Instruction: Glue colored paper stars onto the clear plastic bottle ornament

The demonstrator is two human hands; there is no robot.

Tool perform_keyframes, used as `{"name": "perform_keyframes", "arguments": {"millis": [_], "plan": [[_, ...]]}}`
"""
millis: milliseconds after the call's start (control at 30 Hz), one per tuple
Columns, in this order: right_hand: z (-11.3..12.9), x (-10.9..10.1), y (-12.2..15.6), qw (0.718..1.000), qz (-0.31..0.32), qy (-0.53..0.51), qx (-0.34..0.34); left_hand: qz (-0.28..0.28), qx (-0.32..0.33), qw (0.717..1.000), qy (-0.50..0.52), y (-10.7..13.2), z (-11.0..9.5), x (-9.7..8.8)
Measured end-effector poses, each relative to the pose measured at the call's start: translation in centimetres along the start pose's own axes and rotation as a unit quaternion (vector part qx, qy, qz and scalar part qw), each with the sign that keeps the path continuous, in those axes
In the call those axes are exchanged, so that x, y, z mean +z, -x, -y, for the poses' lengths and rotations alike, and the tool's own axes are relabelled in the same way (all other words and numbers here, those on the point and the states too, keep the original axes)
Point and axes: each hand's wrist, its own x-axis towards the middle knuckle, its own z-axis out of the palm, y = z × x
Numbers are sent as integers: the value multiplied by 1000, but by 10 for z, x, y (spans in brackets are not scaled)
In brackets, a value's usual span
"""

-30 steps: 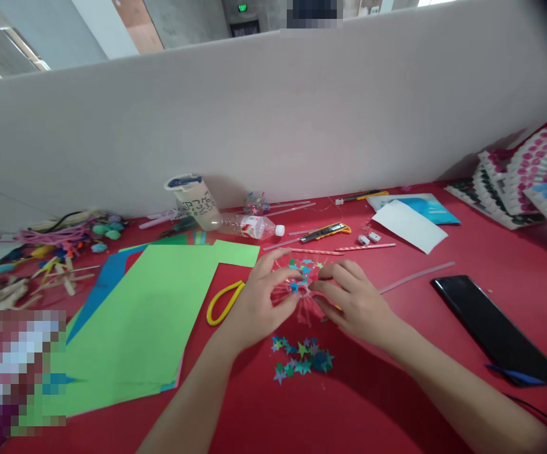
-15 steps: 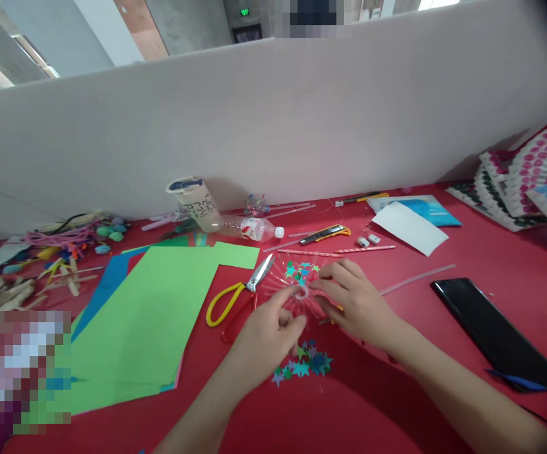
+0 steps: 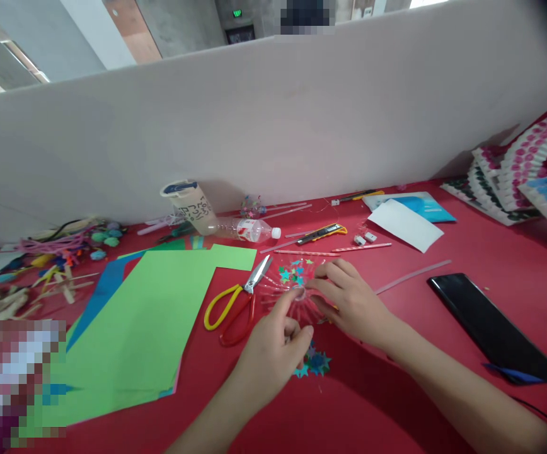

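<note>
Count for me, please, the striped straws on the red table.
2: the left straw lies in front of the utility knife, the right straw in front of the small white blocks. Others may be hidden.

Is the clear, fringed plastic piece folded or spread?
Spread: the clear, fringed plastic piece has its thin strips fanned outward from the middle.

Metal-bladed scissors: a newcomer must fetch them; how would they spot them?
On the red table, find the large green paper sheets. Right of them, beside the person's left hand, lie the metal-bladed scissors. One looped handle is yellow, the other red, unlike the straight yellow and black cutter knives.
</note>
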Motion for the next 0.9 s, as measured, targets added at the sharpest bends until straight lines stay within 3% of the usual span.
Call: {"name": "perform_keyframes", "arguments": {"millis": [100,267,467,700,767,900], "plan": [[0,-1,0,1000,-7,-12,2,-5,24,999,-45,-4,7,3],[-9,-4,0,999,-20,-49,9,-58,62,986,-144,-7,9,3],[-14,-4,3,996,25,-59,68,-70,69,982,-164,-9,6,-5],[-9,-1,5,997,43,-47,53,-108,69,977,-168,-8,5,-10],[-8,-2,5,996,46,-45,54,-98,70,982,-143,-4,3,-9],[-8,-5,4,997,34,-47,55,-12,45,995,-84,0,2,1]]}}
